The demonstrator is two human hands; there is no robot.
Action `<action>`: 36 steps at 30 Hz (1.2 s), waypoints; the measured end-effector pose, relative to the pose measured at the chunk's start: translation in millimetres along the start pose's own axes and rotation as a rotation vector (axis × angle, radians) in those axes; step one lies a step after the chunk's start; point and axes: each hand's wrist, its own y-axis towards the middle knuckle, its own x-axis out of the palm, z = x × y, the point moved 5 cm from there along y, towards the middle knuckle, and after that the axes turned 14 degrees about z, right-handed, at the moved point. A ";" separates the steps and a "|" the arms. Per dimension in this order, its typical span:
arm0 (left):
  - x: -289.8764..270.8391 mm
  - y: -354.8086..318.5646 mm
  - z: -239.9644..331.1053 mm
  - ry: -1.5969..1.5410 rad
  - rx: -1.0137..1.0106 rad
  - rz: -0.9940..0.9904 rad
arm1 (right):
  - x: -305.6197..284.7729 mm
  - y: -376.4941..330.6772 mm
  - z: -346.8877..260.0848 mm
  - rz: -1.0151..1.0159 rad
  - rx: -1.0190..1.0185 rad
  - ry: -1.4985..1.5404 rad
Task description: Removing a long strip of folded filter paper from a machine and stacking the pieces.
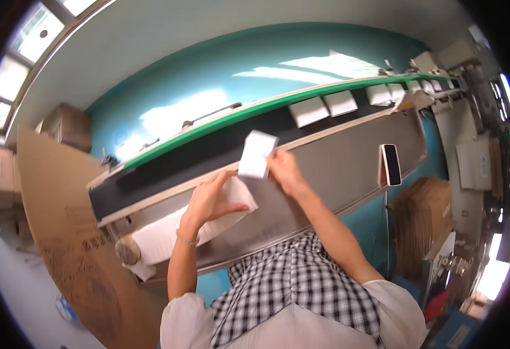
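Observation:
My right hand (285, 172) pinches a flat white square piece (257, 155), like a folded sheet or packet, by its right edge. It is held over the near rail of the black belt. My left hand (209, 201), a bracelet on its wrist, rests over the right end of a long row of stacked white pieces (163, 234) lying on the brown-grey work surface (336, 152). Its thumb and fingers are spread apart, with the thumb across the stack. A round, brownish object (128, 250) stands against the stack's left end.
Beyond the surface runs a black conveyor belt (167, 185) with a green edge (208, 124); several white pieces (309, 112) lie on its right part. A phone (391, 165) stands at the right. Large cardboard (63, 227) rises at the left, and stacked flat cardboard (420, 224) stands at the right.

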 end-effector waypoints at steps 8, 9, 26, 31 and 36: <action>-8.2 -3.3 -2.0 0.023 0.028 -0.007 | 37.4 -62.6 -4.3 -0.166 -0.343 -0.390; -7.0 -6.6 -4.4 0.054 0.050 -0.006 | 36.6 -59.8 5.1 -0.149 -0.382 -0.437; -9.7 -4.2 -5.4 -0.032 -0.006 -0.047 | 25.4 -51.3 16.9 -0.153 -0.147 -0.221; -10.7 -2.2 -0.7 -0.017 -0.004 -0.053 | 16.3 -41.8 -1.7 -0.202 -0.247 -0.451; -8.0 1.2 6.9 -0.002 -0.037 -0.098 | 29.2 -46.9 -16.5 -0.281 -0.237 -0.388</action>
